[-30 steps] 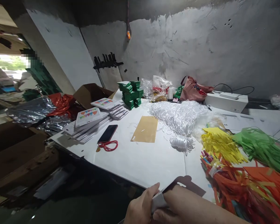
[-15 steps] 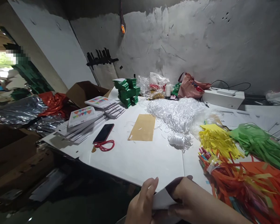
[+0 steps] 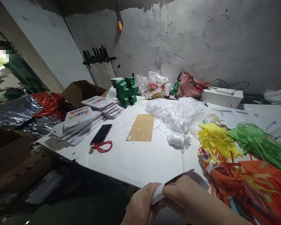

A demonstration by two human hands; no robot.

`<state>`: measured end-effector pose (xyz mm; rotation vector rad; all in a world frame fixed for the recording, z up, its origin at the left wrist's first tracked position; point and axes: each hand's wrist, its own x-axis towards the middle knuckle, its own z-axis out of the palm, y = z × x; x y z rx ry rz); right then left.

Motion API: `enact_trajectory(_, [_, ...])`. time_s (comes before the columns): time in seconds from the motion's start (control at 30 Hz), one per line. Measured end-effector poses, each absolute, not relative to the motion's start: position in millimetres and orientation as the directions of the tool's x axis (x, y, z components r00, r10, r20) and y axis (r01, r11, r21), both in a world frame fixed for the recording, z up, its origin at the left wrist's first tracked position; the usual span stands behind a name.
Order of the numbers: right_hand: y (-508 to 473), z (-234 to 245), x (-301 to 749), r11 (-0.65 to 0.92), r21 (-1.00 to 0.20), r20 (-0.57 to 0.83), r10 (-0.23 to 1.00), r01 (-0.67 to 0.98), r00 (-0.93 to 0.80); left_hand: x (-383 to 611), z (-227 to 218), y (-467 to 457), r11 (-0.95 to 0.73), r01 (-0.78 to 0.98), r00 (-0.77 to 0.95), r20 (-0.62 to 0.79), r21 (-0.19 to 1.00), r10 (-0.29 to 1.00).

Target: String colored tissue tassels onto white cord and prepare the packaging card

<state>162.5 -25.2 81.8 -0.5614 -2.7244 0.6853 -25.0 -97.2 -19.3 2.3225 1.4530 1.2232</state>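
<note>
Since half a second earlier, the left hand (image 3: pixel 140 204) and right hand (image 3: pixel 182 197) had closed together over the white card (image 3: pixel 158 195) at the near edge of the table (image 3: pixel 135 159), pressing it nearly shut. Fingers of both hands were clamped on the card, knuckles up, wrists low beside the orange streamers (image 3: pixel 239 184).

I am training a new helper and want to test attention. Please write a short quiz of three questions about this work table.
1. True or false: both hands grip the white folded card.
2. What lies beside the black phone: A red looped cord, B scissors, C tape?
3. Which colour are the stacked small boxes near the wall?

Key: 1 true; left hand and right hand pinch it. 2 A. 3 green.
</note>
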Motion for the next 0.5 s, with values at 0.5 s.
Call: enact_trajectory(0.5, [-39.3,-12.7,167.9,0.318,-0.939,0.344,0.831,-0.132,-0.437,-44.9,6.5,-95.0,-0.127,0.469,-0.515,0.388,0.874,0.764])
